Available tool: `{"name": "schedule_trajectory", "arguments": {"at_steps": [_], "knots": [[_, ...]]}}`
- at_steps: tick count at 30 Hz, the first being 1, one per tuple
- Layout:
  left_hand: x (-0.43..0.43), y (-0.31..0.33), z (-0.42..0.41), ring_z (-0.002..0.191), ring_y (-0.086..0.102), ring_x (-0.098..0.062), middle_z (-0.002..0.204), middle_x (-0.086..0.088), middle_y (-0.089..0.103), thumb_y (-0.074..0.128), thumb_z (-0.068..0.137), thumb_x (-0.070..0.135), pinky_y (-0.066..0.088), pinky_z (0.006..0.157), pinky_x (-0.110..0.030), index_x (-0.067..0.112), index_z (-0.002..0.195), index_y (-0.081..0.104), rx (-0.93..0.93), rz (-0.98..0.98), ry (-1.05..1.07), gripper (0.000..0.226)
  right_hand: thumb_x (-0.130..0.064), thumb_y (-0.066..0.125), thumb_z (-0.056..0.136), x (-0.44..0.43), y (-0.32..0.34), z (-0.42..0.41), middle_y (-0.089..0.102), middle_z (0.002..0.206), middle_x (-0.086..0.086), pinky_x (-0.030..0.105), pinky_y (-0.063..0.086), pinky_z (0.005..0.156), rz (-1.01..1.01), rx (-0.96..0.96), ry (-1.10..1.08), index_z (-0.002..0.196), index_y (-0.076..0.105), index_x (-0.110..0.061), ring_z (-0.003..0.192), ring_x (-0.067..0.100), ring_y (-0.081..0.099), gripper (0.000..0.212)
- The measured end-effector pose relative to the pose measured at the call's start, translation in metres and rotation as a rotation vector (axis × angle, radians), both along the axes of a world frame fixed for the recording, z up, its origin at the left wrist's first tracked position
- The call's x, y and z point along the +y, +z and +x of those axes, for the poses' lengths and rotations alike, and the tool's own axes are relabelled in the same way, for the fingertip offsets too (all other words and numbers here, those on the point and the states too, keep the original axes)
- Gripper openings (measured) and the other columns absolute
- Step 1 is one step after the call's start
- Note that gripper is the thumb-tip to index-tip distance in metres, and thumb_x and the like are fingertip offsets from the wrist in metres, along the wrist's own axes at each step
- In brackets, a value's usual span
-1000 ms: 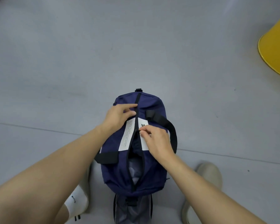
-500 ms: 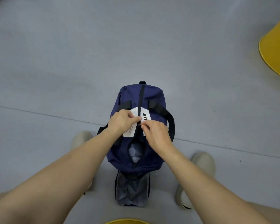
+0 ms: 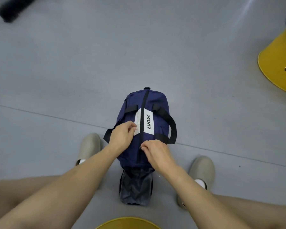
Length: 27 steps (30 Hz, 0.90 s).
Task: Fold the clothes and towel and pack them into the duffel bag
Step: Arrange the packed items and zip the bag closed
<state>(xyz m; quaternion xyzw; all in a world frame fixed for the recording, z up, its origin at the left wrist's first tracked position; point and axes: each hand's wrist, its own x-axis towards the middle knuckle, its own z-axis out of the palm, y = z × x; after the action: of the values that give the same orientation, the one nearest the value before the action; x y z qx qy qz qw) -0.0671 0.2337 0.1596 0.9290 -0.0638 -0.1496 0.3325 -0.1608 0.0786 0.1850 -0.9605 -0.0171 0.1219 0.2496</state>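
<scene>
Looks like the zipping-up stage to me. The bag (image 3: pixel 157 109) sits on the floor mid-frame, lengthwise away from the person, with shoes (image 3: pixel 89 146) either side of its near end. The right hand (image 3: pixel 157 154) has thumb and forefinger pinched together right on the zip (image 3: pixel 143 113) line near the bag's near end. I'd guess they're on the pull, but it's too small to really make out. The left hand (image 3: pixel 122 136) has its fingers curled onto the top cloth just left of the zip, at the corner of the white label (image 3: pixel 148 121).

How I'd do it: use the left to hold the cloth taut in line with the zip so the teeth lie straight, and draw the pull along the line rather than upward. The bag is soft, so it'll probably bunch if you yank. Watch for anything from inside catching in the teeth. No clothes or towel lying about, so I assume they're packed, but I can't see inside. The end pocket (image 3: pixel 135 187) at bottom centre hangs open with grey lining showing, so that likely wants closing too.

The floor (image 3: pixel 56 63) is smooth and grey, with a thin seam running across from left to lower right. There's a yellow thing (image 3: pixel 277 63) at the right edge, a yellow curve (image 3: pixel 127 223) at the bottom edge, and a blurry black shape (image 3: pixel 15 9) upper left
</scene>
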Motion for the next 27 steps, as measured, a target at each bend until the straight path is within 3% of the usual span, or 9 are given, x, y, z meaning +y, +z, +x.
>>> {"name": "schedule_trajectory", "arguments": {"at_steps": [4, 9, 13, 16, 20, 23, 27], "knots": [[0.037, 0.007, -0.059, 0.089, 0.061, -0.010, 0.097, 0.016, 0.063, 0.052, 0.098, 0.020, 0.046, 0.077, -0.029, 0.028, 0.108, 0.066, -0.045, -0.025, 0.118, 0.020, -0.028, 0.045, 0.104, 0.012, 0.004, -0.022, 0.070, 0.111, -0.006, 0.030, 0.039, 0.077, -0.005, 0.011, -0.023, 0.111, 0.069, -0.024, 0.102, 0.020, 0.058, 0.025], [0.080, 0.000, -0.125, 0.080, 0.059, -0.019, 0.088, 0.008, 0.061, 0.050, 0.097, 0.020, 0.044, 0.070, -0.034, 0.026, 0.102, 0.059, -0.010, 0.062, 0.218, 0.012, -0.028, 0.046, 0.103, 0.022, 0.000, -0.056, 0.069, 0.112, -0.005, 0.034, 0.047, 0.082, -0.005, 0.040, -0.015, 0.114, 0.067, -0.024, 0.103, 0.020, 0.057, 0.024], [0.085, -0.018, -0.164, 0.084, 0.062, -0.024, 0.091, 0.002, 0.065, 0.052, 0.098, 0.022, 0.050, 0.073, -0.040, 0.022, 0.100, 0.061, 0.002, 0.145, 0.017, 0.009, -0.034, 0.051, 0.102, 0.020, -0.007, -0.083, 0.067, 0.116, -0.007, 0.031, 0.045, 0.087, 0.048, 0.014, -0.066, 0.128, 0.063, -0.026, 0.105, 0.018, 0.058, 0.030], [0.070, -0.033, -0.178, 0.092, 0.063, -0.023, 0.102, 0.003, 0.066, 0.050, 0.100, 0.026, 0.048, 0.075, -0.036, 0.025, 0.108, 0.063, 0.044, 0.223, -0.165, 0.015, -0.035, 0.050, 0.102, 0.011, -0.017, -0.107, 0.066, 0.104, -0.008, 0.033, 0.048, 0.077, 0.101, -0.024, -0.234, 0.115, 0.063, -0.028, 0.091, 0.016, 0.062, 0.020], [0.052, -0.060, -0.194, 0.101, 0.063, -0.024, 0.113, 0.003, 0.063, 0.048, 0.100, 0.026, 0.047, 0.077, -0.034, 0.029, 0.121, 0.062, 0.171, 0.302, -0.371, 0.025, -0.030, 0.051, 0.100, -0.014, -0.064, -0.131, 0.071, 0.102, -0.001, 0.034, 0.048, 0.080, 0.138, 0.298, -0.416, 0.112, 0.066, -0.024, 0.096, 0.024, 0.065, 0.020], [0.042, -0.076, -0.200, 0.113, 0.061, -0.026, 0.128, 0.000, 0.061, 0.050, 0.100, 0.025, 0.048, 0.090, -0.036, 0.029, 0.135, 0.059, 0.252, 0.334, -0.459, 0.036, -0.023, 0.054, 0.099, -0.026, -0.101, -0.137, 0.071, 0.118, 0.007, 0.031, 0.047, 0.091, 0.260, 0.526, -0.537, 0.124, 0.067, -0.018, 0.112, 0.028, 0.063, 0.028], [0.038, -0.084, -0.201, 0.129, 0.051, -0.030, 0.148, -0.005, 0.048, 0.044, 0.104, 0.028, 0.043, 0.104, -0.038, 0.033, 0.155, 0.032, 0.338, 0.427, -0.561, 0.053, -0.023, 0.060, 0.099, -0.007, -0.147, -0.143, 0.062, 0.134, 0.012, 0.029, 0.044, 0.100, 0.349, 0.708, -0.565, 0.144, 0.049, -0.012, 0.123, 0.029, 0.057, 0.048]]}}
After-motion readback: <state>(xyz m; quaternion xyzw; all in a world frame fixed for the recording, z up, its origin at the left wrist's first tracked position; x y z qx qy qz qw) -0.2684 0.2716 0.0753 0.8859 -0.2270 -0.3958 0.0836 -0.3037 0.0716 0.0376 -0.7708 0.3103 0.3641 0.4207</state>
